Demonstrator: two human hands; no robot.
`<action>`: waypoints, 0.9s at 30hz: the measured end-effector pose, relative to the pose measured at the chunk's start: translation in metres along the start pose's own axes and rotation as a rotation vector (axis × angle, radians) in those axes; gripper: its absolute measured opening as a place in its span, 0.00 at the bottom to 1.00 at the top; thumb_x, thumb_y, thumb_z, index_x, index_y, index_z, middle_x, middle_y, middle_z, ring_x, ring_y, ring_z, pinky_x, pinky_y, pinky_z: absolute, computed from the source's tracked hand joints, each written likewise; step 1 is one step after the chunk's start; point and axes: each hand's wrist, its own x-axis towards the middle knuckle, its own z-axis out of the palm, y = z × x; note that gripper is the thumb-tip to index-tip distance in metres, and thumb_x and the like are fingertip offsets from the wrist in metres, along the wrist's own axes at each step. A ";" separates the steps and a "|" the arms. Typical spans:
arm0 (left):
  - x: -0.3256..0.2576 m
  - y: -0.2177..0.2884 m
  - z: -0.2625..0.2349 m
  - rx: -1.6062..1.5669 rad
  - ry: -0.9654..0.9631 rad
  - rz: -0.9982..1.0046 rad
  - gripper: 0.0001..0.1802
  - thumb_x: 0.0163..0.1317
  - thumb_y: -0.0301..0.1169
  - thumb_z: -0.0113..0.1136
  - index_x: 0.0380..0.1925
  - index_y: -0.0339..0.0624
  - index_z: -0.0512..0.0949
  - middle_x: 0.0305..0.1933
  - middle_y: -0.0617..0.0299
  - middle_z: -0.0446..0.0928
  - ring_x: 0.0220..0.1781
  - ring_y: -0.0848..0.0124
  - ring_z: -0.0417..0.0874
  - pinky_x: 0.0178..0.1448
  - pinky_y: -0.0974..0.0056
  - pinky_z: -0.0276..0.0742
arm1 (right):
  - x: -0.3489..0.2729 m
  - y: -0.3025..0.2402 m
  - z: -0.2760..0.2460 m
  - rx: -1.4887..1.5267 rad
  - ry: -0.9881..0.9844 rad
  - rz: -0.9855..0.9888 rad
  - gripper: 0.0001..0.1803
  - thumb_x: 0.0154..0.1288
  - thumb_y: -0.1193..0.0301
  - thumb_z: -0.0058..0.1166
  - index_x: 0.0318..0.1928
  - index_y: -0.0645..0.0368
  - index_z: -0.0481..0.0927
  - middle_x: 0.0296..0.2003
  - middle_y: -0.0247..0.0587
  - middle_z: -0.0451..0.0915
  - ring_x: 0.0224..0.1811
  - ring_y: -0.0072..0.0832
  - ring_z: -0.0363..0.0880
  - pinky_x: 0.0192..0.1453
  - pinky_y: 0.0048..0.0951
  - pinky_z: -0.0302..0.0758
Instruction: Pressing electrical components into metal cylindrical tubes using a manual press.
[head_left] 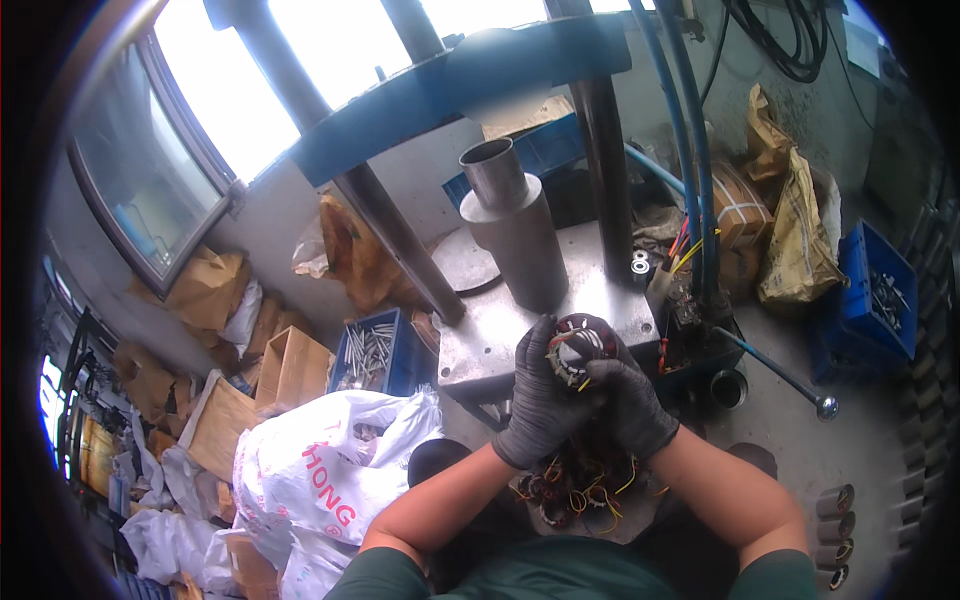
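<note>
Well, both gloved hands are curled partway closed around one wound coil ring point(582, 343), the left hand point(543, 392) gripping its left side, the right hand point(634, 398) its right. They hold it up by the near edge of the metal surface point(478, 357), just this side of a stepped steel cylinder point(518, 245) standing there. Below the wrists I see more wound parts point(597, 495) trailing yellow wires.
</note>
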 end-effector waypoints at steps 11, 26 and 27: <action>0.145 0.006 -0.047 0.071 0.217 0.282 0.39 0.49 0.33 0.84 0.62 0.41 0.75 0.58 0.52 0.81 0.61 0.57 0.85 0.64 0.56 0.83 | 0.018 -0.024 -0.023 -0.125 0.144 0.211 0.25 0.78 0.52 0.59 0.29 0.59 0.82 0.25 0.37 0.82 0.28 0.23 0.79 0.36 0.25 0.75; 0.303 -0.025 -0.085 -0.125 0.102 -0.231 0.36 0.54 0.41 0.85 0.60 0.38 0.81 0.54 0.60 0.86 0.54 0.71 0.86 0.59 0.66 0.83 | 0.017 0.002 -0.039 -1.194 -0.294 0.161 0.23 0.82 0.49 0.48 0.54 0.52 0.89 0.43 0.41 0.91 0.46 0.39 0.88 0.57 0.37 0.83; 0.306 -0.035 -0.091 -0.120 0.068 -0.242 0.35 0.55 0.41 0.84 0.59 0.38 0.81 0.53 0.60 0.86 0.52 0.72 0.86 0.59 0.66 0.82 | 0.017 0.002 -0.036 -1.195 -0.306 0.162 0.23 0.82 0.49 0.48 0.54 0.52 0.89 0.43 0.41 0.91 0.46 0.39 0.88 0.57 0.37 0.83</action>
